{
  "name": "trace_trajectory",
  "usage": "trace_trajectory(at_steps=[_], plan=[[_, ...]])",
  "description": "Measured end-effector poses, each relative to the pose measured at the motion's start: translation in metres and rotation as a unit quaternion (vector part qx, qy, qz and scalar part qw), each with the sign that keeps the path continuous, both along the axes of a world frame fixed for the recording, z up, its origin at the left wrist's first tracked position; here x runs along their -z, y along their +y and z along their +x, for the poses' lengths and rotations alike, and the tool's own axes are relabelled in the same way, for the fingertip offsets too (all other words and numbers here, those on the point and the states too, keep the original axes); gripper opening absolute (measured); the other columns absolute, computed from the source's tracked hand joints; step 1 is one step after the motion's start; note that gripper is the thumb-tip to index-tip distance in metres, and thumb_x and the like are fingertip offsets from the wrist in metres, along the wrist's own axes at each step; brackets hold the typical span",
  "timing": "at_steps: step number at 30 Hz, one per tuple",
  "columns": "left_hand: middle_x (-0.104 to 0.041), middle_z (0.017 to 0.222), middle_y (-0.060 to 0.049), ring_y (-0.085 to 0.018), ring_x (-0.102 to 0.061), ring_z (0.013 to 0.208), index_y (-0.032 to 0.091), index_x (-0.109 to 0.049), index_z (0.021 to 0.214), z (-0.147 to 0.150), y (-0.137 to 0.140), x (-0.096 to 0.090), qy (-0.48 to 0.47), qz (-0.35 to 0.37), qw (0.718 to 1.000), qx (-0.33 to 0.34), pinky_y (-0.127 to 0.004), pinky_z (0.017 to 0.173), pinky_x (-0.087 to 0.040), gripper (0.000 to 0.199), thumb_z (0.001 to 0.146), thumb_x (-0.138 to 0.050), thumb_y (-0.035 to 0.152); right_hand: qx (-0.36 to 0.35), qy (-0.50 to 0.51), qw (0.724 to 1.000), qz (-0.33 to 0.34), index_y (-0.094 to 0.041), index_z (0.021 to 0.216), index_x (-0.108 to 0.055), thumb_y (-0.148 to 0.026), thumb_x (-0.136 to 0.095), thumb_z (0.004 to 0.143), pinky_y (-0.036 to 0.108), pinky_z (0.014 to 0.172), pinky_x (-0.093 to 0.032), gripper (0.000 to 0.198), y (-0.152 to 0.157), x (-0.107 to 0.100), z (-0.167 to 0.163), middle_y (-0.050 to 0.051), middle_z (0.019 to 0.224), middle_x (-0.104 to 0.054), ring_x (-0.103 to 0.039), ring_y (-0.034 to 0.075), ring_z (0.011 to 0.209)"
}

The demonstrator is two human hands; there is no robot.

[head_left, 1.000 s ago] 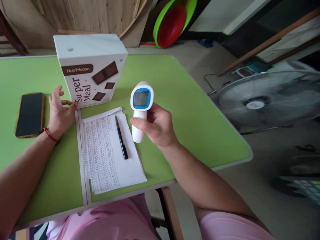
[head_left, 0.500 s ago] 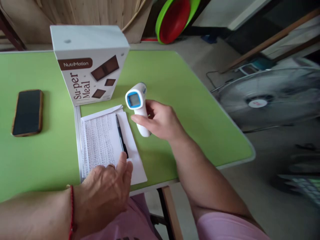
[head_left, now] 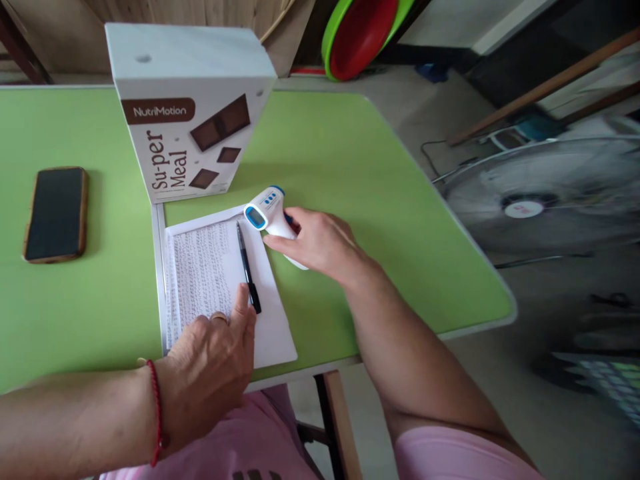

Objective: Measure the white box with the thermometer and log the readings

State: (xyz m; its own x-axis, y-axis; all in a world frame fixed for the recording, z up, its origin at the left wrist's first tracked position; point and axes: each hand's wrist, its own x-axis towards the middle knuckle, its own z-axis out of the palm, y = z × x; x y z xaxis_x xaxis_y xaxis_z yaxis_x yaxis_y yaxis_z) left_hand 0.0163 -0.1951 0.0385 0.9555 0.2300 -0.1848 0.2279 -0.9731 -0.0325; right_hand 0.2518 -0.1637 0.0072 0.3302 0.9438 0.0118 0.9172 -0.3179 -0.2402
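My right hand [head_left: 323, 241] is wrapped round the handle of a white and blue infrared thermometer [head_left: 271, 208]. Its small screen faces me and its body is tilted low over the table, just right of the papers. My left hand [head_left: 213, 343] lies over the lower part of the handwritten sheets [head_left: 203, 267], index finger stretched out and holding nothing. That fingertip is close beside the cap end of a black pen [head_left: 247, 267] lying on the paper; I cannot tell whether they touch. The left hand's other fingers are partly hidden.
On the green table [head_left: 320, 147] a white meal box [head_left: 185, 140] stands upright behind the papers. A phone [head_left: 56, 213] lies at the left. Beyond the right edge is a large fan [head_left: 523, 207]. Green and red basins [head_left: 360, 37] lean at the back.
The thermometer has tipped and come lower toward the papers, so its buttoned top now shows. My left hand has shifted slightly, finger still by the pen. The view has moved a little.
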Motion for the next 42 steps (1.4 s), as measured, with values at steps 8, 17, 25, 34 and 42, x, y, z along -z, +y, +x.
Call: trace_trajectory(at_steps=[8,17,25,34,42], plan=[[-0.032,0.144,-0.039,-0.022,-0.063,0.066,-0.007,-0.049,0.135,0.004,0.003,0.002,0.024,-0.021,0.999,-0.01,-0.033,0.051,-0.051,0.09,0.077,-0.064,0.06,-0.102,0.05,0.958,0.263,-0.019,0.086,-0.062,-0.036,-0.068,0.079,0.03,0.055,-0.047,0.019,-0.013,0.007,-0.013,0.006,0.08,-0.067,-0.06,0.016,0.064],[-0.037,0.143,-0.036,-0.018,-0.059,0.061,-0.004,-0.058,0.126,0.003,0.0,0.005,-0.003,0.004,1.0,-0.024,-0.031,0.048,-0.048,0.066,0.075,-0.068,0.037,-0.204,0.084,0.954,0.204,-0.016,0.104,-0.063,-0.017,-0.057,0.081,0.032,0.056,-0.049,0.024,-0.014,0.02,-0.042,0.003,0.072,-0.064,-0.056,0.015,0.057],[-0.037,0.142,-0.038,-0.019,-0.059,0.063,-0.009,-0.052,0.131,0.005,0.002,0.007,-0.005,0.005,1.0,-0.027,-0.03,0.047,-0.048,0.071,0.078,-0.067,0.036,-0.222,0.29,0.893,0.262,-0.025,0.108,-0.063,-0.024,-0.042,0.093,0.035,0.071,-0.054,0.026,-0.016,0.004,-0.032,0.005,0.088,-0.062,-0.06,0.017,0.077],[-0.04,0.142,-0.035,-0.022,-0.065,0.072,-0.007,-0.048,0.135,0.01,0.008,0.012,-0.023,0.009,0.999,-0.044,-0.031,0.052,-0.053,0.066,0.089,-0.059,0.039,-0.127,0.484,0.808,0.312,-0.027,0.09,-0.045,-0.067,-0.05,0.085,0.034,0.064,-0.053,0.04,-0.011,0.014,-0.045,-0.003,0.07,-0.043,-0.05,0.013,0.061],[-0.037,0.145,-0.035,-0.026,-0.069,0.076,-0.004,-0.053,0.131,0.018,0.021,0.005,-0.001,-0.047,0.995,-0.092,-0.035,0.057,-0.057,0.076,0.094,-0.042,0.061,-0.084,0.511,0.814,0.262,-0.022,0.092,-0.066,-0.044,-0.048,0.09,0.032,0.061,-0.048,0.028,-0.01,0.026,-0.045,-0.003,0.063,-0.054,-0.053,0.013,0.059]])
